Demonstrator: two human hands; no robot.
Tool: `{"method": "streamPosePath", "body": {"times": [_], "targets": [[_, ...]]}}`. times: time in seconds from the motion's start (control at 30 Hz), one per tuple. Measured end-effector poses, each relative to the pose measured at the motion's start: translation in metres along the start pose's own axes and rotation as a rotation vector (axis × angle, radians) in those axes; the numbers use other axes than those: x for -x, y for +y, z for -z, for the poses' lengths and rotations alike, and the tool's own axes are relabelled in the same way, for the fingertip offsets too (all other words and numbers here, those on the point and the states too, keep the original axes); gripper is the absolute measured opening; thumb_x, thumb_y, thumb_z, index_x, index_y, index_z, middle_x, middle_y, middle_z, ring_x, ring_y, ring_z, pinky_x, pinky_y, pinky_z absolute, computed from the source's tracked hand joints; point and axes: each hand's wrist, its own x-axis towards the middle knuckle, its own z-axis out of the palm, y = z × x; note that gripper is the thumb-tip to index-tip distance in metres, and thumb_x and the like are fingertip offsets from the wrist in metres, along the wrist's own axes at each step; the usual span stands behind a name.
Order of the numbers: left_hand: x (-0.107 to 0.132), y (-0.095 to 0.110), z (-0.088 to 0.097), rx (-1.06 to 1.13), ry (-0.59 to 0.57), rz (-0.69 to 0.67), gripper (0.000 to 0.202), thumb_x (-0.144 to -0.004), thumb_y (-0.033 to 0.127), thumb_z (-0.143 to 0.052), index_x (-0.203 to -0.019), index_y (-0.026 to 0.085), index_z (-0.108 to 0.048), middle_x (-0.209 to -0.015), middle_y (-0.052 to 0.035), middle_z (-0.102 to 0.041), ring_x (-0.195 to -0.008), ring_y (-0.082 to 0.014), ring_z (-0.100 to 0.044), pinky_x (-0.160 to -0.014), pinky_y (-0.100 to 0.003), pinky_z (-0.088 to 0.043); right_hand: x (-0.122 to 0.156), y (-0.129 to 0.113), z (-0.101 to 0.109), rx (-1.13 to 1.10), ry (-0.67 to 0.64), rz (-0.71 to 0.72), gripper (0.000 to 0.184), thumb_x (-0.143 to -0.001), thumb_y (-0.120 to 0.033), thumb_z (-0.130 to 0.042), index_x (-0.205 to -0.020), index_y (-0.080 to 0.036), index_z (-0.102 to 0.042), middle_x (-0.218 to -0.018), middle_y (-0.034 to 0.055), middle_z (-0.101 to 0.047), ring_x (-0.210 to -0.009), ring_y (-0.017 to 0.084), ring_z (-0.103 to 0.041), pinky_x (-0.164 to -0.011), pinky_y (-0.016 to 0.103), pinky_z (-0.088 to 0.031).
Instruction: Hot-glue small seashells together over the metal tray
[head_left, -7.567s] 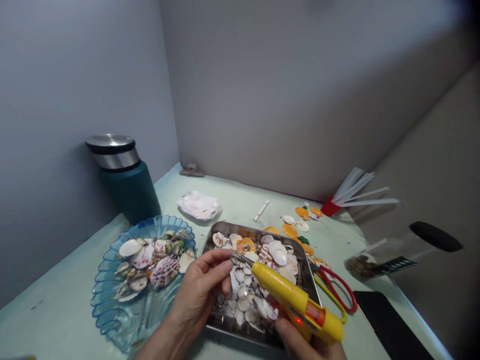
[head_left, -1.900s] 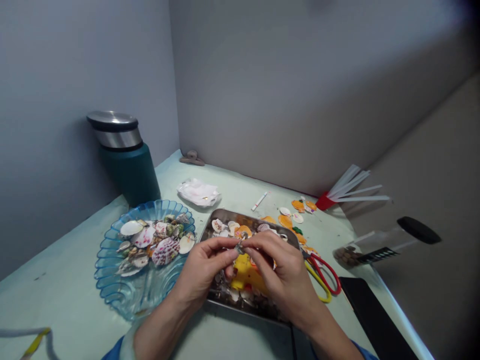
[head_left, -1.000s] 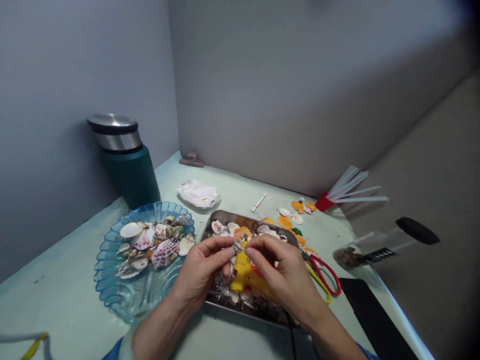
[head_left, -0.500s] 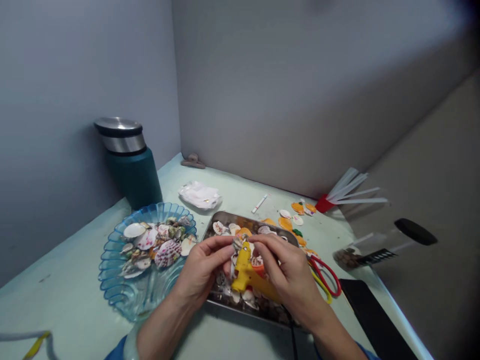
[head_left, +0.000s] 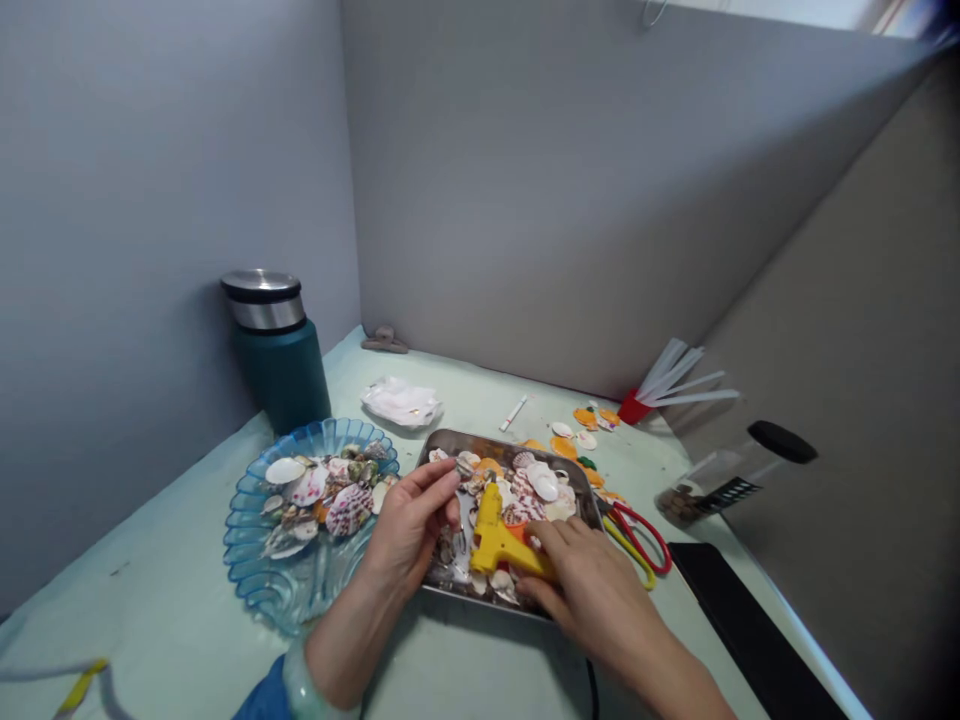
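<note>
Over the left part of a metal tray (head_left: 480, 600), my left hand (head_left: 409, 525) is closed, thumb and forefinger pinching what looks like a small shell (head_left: 463, 468). My right hand (head_left: 600, 590) has its fingers and thumb around the handle of a yellow hot glue gun (head_left: 495, 535). The gun lies over the shells in the tray, its nozzle pointing away from me. White, striped and orange shells (head_left: 544, 480) fill the tray around it. A black cord hangs below my right hand.
Left of the tray stands a blue scalloped dish (head_left: 247, 560) of shells, with a teal bottle (head_left: 281, 375) behind. Scissors (head_left: 645, 540), a black phone-like slab (head_left: 735, 620), a clear jar (head_left: 690, 495) and a red cup (head_left: 634, 408) of glue sticks sit right. A white packet (head_left: 401, 402) lies behind.
My right hand has drawn back from the small shell near my left fingers and moved down onto the glue gun's handle. My left hand stays closed nearby. The view has shifted slightly.
</note>
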Motion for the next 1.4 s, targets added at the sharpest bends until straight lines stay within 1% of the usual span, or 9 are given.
{"method": "streamPosePath", "body": {"times": [0.2,0.4,0.57,0.73,0.87,1.0,1.1,1.27,1.4], "targets": [[-0.001,0.000,0.001,-0.003,0.002,-0.038,0.030,-0.060,0.024,-0.084,-0.084,0.012,-0.070,-0.045,0.0046,-0.057,-0.040,-0.0056,-0.049,-0.042,-0.015,-0.039,0.001,0.012,-0.013,-0.228,0.121,0.041,0.031,-0.087,-0.020,-0.053,-0.118,-0.019,-0.060,-0.107,0.0130,-0.070,-0.096,0.030,-0.063,-0.082,0.043,-0.049],[-0.001,-0.001,0.002,0.002,0.008,-0.040,0.029,-0.061,0.025,-0.083,-0.084,0.012,-0.070,-0.044,0.0039,-0.057,-0.040,-0.0055,-0.047,-0.042,-0.015,-0.039,0.004,0.039,-0.003,-0.999,0.391,-0.199,0.041,-0.086,-0.049,-0.057,-0.115,-0.020,-0.063,-0.096,0.0073,-0.072,-0.087,0.024,-0.067,-0.072,0.030,-0.053],[-0.002,-0.001,0.001,-0.003,0.015,-0.027,0.029,-0.061,0.025,-0.083,-0.084,0.013,-0.071,-0.041,0.0040,-0.056,-0.039,-0.0053,-0.046,-0.041,-0.015,-0.037,0.000,0.027,-0.014,-1.179,0.383,-0.287,0.038,-0.070,-0.050,-0.075,-0.087,-0.016,-0.070,-0.072,0.0043,-0.068,-0.066,0.020,-0.060,-0.059,0.027,-0.050],[-0.003,-0.001,0.000,-0.022,0.029,0.007,0.027,-0.063,0.024,-0.082,-0.085,0.014,-0.070,-0.042,0.0045,-0.057,-0.039,-0.0050,-0.046,-0.042,-0.014,-0.037,0.005,0.013,-0.035,-1.407,0.200,-0.265,0.051,-0.079,-0.055,-0.066,-0.107,-0.012,-0.067,-0.045,-0.0072,-0.042,-0.039,0.008,-0.033,-0.039,0.021,-0.027],[-0.001,-0.002,-0.001,-0.028,0.037,0.032,0.026,-0.065,0.024,-0.080,-0.086,0.014,-0.069,-0.043,0.0049,-0.057,-0.039,-0.0046,-0.046,-0.042,-0.014,-0.035,0.008,0.023,-0.035,-1.310,0.212,-0.228,0.046,-0.082,-0.051,-0.063,-0.110,-0.015,-0.067,-0.051,-0.0033,-0.052,-0.043,0.011,-0.043,-0.041,0.022,-0.035],[0.000,-0.003,-0.001,-0.040,0.049,0.044,0.026,-0.066,0.024,-0.080,-0.087,0.014,-0.068,-0.044,0.0049,-0.057,-0.039,-0.0048,-0.046,-0.042,-0.014,-0.036,0.002,0.039,-0.025,-0.867,0.213,-0.113,0.030,-0.080,-0.035,-0.065,-0.105,-0.020,-0.070,-0.081,0.0066,-0.072,-0.072,0.024,-0.064,-0.063,0.029,-0.051],[0.000,-0.002,-0.001,-0.047,0.056,0.053,0.026,-0.065,0.024,-0.080,-0.086,0.014,-0.068,-0.044,0.0047,-0.056,-0.039,-0.0050,-0.046,-0.043,-0.015,-0.036,-0.002,0.041,-0.019,-0.708,0.257,-0.098,0.029,-0.083,-0.033,-0.060,-0.106,-0.018,-0.069,-0.088,0.0075,-0.074,-0.068,0.023,-0.065,-0.063,0.028,-0.053],[-0.001,-0.002,-0.001,-0.056,0.046,0.053,0.029,-0.064,0.024,-0.081,-0.088,0.014,-0.068,-0.043,0.0046,-0.056,-0.039,-0.0054,-0.046,-0.043,-0.015,-0.036,0.000,0.029,-0.013,-0.768,0.485,-0.209,0.027,-0.083,-0.042,-0.062,-0.093,-0.018,-0.071,-0.072,0.0048,-0.071,-0.064,0.022,-0.066,-0.057,0.026,-0.053],[0.000,-0.002,-0.001,-0.064,0.050,0.057,0.028,-0.065,0.025,-0.081,-0.087,0.014,-0.068,-0.042,0.0044,-0.057,-0.038,-0.0053,-0.046,-0.043,-0.015,-0.036,0.001,0.021,-0.011,-0.879,0.383,-0.206,0.027,-0.080,-0.044,-0.064,-0.083,-0.019,-0.072,-0.066,0.0044,-0.070,-0.062,0.024,-0.066,-0.055,0.030,-0.054]]}}
